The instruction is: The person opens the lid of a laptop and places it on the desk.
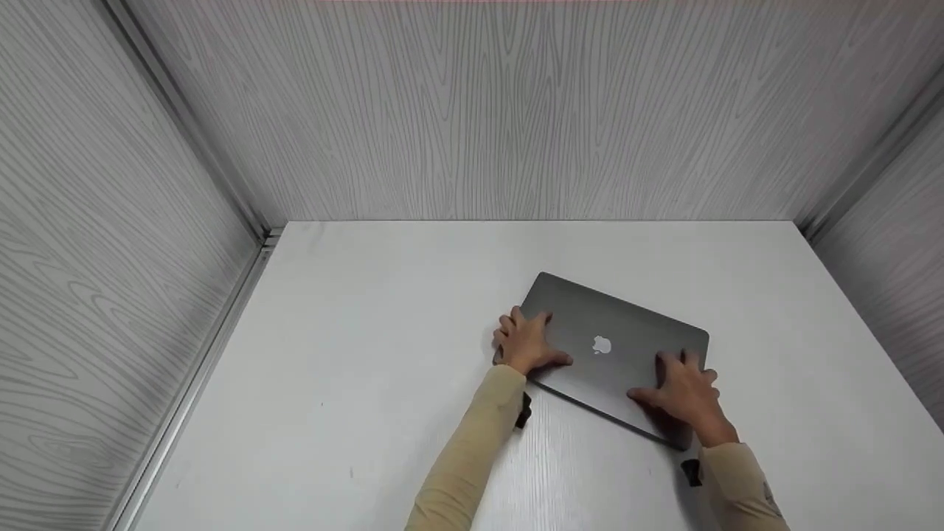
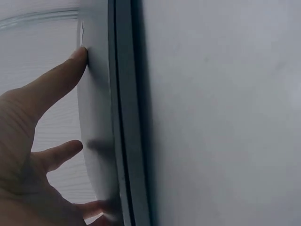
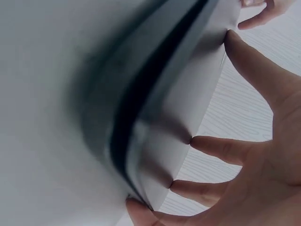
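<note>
A closed grey laptop with a pale apple-shaped logo lies at a slant on the white table. My left hand spans its left end, thumb on the lid and the other fingers bent over the left edge. In the left wrist view, that thumb touches the lid near its dark front edge. My right hand grips the opposite end. Its thumb and two fingertips press the lid, while the outer fingers reach down past the right edge. The right wrist view shows a dark seam between the lid and base.
The white table extends around the laptop on all sides. A wood-grain panel rises behind it, with similar side panels at left and right. Metal rails run along the corners. Dark straps show below both cuffs.
</note>
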The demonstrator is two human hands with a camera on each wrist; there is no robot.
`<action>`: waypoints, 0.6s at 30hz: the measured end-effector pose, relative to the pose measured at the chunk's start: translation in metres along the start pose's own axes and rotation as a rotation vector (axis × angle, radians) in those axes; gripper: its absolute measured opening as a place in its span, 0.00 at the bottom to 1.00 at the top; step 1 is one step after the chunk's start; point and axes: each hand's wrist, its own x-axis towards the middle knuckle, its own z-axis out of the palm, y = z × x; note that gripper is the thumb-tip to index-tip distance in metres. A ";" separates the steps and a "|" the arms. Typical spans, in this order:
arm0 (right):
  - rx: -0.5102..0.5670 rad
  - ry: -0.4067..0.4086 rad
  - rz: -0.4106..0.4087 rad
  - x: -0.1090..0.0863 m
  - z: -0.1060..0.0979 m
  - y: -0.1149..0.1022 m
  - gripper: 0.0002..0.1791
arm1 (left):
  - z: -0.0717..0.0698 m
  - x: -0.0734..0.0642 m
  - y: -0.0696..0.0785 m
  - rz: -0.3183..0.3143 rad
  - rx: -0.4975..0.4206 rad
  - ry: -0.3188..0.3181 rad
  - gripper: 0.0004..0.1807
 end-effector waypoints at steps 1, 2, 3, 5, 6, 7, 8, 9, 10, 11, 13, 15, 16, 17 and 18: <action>0.001 0.007 -0.005 0.000 0.000 0.000 0.50 | 0.000 0.000 -0.001 -0.001 -0.004 0.012 0.47; 0.004 0.014 -0.009 0.000 0.001 0.000 0.49 | 0.000 0.000 -0.001 -0.006 -0.012 0.020 0.46; 0.004 0.020 -0.014 0.000 0.002 -0.001 0.48 | -0.001 0.000 -0.002 -0.013 -0.019 0.030 0.46; -0.001 0.034 -0.028 0.001 0.003 -0.001 0.48 | -0.002 -0.002 -0.003 -0.027 -0.026 0.047 0.46; -0.004 0.039 -0.033 0.002 0.003 -0.001 0.47 | -0.003 -0.002 -0.003 -0.034 -0.031 0.054 0.46; -0.006 0.043 -0.039 0.002 0.004 -0.002 0.47 | -0.003 -0.003 -0.003 -0.039 -0.034 0.061 0.46; -0.006 0.045 -0.042 0.003 0.004 -0.002 0.48 | -0.003 -0.004 -0.004 -0.044 -0.035 0.063 0.46; -0.007 0.045 -0.045 0.003 0.004 -0.002 0.48 | -0.003 -0.005 -0.004 -0.048 -0.037 0.066 0.46; -0.005 0.045 -0.048 0.003 0.004 -0.002 0.48 | -0.003 -0.006 -0.005 -0.048 -0.039 0.069 0.46; -0.002 0.044 -0.051 0.003 0.004 -0.002 0.48 | -0.003 -0.007 -0.005 -0.049 -0.041 0.073 0.46; 0.004 0.044 -0.058 0.004 0.005 -0.002 0.48 | -0.002 -0.009 -0.006 -0.051 -0.042 0.082 0.46; 0.005 0.045 -0.067 0.004 0.005 -0.002 0.48 | -0.001 -0.010 -0.006 -0.055 -0.043 0.091 0.46; 0.006 0.047 -0.071 0.004 0.005 -0.002 0.48 | -0.001 -0.012 -0.006 -0.056 -0.043 0.096 0.46; 0.009 0.047 -0.074 0.005 0.005 -0.003 0.48 | -0.001 -0.013 -0.006 -0.059 -0.043 0.100 0.46; 0.010 0.046 -0.077 0.005 0.005 -0.003 0.48 | -0.001 -0.014 -0.006 -0.062 -0.043 0.104 0.45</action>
